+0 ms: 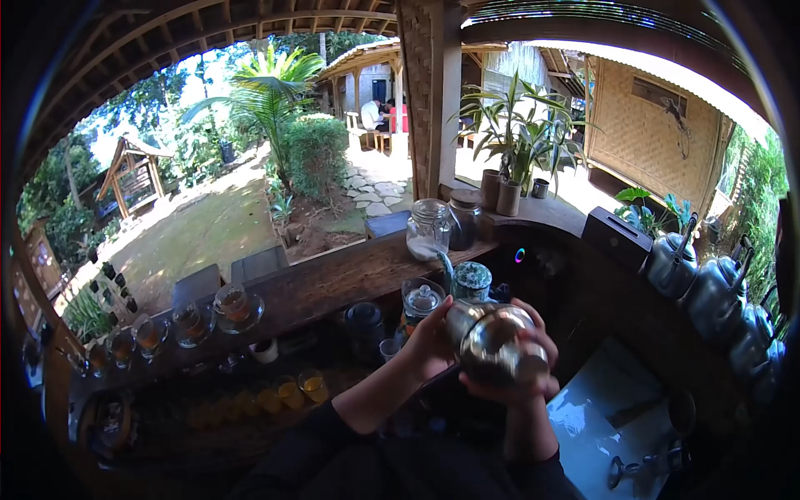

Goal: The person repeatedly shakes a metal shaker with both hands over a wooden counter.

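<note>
A shiny metal shaker (500, 348) is held up in front of me between both hands, lying tilted with its rounded end towards the camera. My left hand (431, 340) closes on its narrower left part. Around the wider right part wrap the fingers of my right hand (540, 354). Just behind the shaker stand a green speckled enamel pot (472, 282) and a lidded glass jar (423, 300). A small clear glass (389, 348) is left of my left wrist.
Glass cups on saucers (233, 308) line the wooden counter (308, 287) at left; several glasses of orange liquid (290, 393) sit below. A clear jar (428, 229) and a dark jar (465, 218) stand ahead. Metal kettles (718, 287) line the right, above a pale sink area (596, 417).
</note>
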Action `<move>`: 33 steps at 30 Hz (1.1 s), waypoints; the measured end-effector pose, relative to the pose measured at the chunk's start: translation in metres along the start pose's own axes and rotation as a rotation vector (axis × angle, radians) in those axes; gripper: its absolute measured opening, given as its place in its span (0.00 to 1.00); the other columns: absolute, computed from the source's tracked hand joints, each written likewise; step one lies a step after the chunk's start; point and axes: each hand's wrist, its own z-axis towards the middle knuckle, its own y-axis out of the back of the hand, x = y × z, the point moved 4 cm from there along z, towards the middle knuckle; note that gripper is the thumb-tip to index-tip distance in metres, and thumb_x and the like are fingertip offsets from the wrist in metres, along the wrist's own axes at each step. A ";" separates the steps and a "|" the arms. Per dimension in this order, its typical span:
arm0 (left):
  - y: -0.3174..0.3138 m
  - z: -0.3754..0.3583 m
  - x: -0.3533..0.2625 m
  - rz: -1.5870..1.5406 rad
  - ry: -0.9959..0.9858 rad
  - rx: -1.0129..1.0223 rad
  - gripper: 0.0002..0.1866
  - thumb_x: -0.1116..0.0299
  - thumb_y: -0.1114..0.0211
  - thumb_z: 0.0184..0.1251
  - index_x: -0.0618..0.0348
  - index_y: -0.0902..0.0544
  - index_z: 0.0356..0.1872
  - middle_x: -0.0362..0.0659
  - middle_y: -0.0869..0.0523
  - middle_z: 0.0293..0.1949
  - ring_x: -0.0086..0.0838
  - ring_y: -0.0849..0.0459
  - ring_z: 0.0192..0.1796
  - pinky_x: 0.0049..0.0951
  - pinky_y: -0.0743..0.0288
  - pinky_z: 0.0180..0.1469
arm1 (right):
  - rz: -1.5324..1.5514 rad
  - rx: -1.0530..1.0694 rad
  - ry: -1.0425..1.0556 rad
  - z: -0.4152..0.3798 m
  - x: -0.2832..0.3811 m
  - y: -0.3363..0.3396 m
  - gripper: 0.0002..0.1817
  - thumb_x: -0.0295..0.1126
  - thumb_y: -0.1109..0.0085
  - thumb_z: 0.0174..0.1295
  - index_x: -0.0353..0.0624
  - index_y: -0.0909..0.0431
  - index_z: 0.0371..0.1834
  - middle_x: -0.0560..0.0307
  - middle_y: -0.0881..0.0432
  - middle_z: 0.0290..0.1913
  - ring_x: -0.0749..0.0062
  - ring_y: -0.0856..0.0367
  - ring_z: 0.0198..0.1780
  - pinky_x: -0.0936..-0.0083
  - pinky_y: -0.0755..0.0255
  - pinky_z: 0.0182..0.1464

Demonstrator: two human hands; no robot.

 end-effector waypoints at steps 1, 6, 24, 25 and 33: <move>0.039 -0.003 0.006 0.135 0.005 -0.301 0.28 0.46 0.50 0.69 0.57 0.30 0.61 0.47 0.23 0.56 0.39 0.24 0.58 0.43 0.31 0.60 | -0.085 0.056 -0.216 -0.035 -0.024 0.003 0.49 0.31 0.24 0.43 0.63 0.51 0.64 0.36 0.37 0.60 0.42 0.30 0.59 0.52 0.30 0.56; 0.003 -0.031 -0.009 -0.009 0.149 -0.019 0.30 0.47 0.50 0.70 0.56 0.35 0.65 0.48 0.24 0.57 0.41 0.27 0.61 0.44 0.34 0.63 | -0.012 -0.048 -0.163 0.010 0.027 -0.014 0.46 0.32 0.22 0.40 0.71 0.45 0.60 0.44 0.34 0.57 0.45 0.30 0.59 0.52 0.31 0.59; -0.059 -0.133 -0.060 0.102 -0.028 0.154 0.32 0.45 0.48 0.66 0.56 0.35 0.64 0.50 0.23 0.54 0.40 0.22 0.55 0.43 0.27 0.58 | 0.143 -0.116 -0.158 0.023 0.117 -0.101 0.35 0.29 0.27 0.47 0.66 0.36 0.56 0.54 0.32 0.56 0.52 0.35 0.62 0.50 0.34 0.63; -0.041 -0.127 -0.056 0.045 0.020 0.005 0.31 0.45 0.48 0.66 0.56 0.32 0.62 0.49 0.21 0.52 0.39 0.21 0.55 0.42 0.26 0.57 | 0.095 -0.092 -0.035 0.030 0.098 -0.107 0.37 0.32 0.26 0.46 0.64 0.38 0.58 0.51 0.32 0.56 0.51 0.35 0.62 0.49 0.35 0.63; -0.066 -0.149 -0.064 0.228 -0.090 0.323 0.33 0.43 0.48 0.66 0.54 0.37 0.65 0.50 0.24 0.53 0.39 0.23 0.55 0.42 0.27 0.57 | 0.244 -0.100 0.279 0.053 0.138 -0.132 0.46 0.39 0.22 0.41 0.54 0.43 0.62 0.40 0.38 0.60 0.45 0.38 0.66 0.56 0.31 0.62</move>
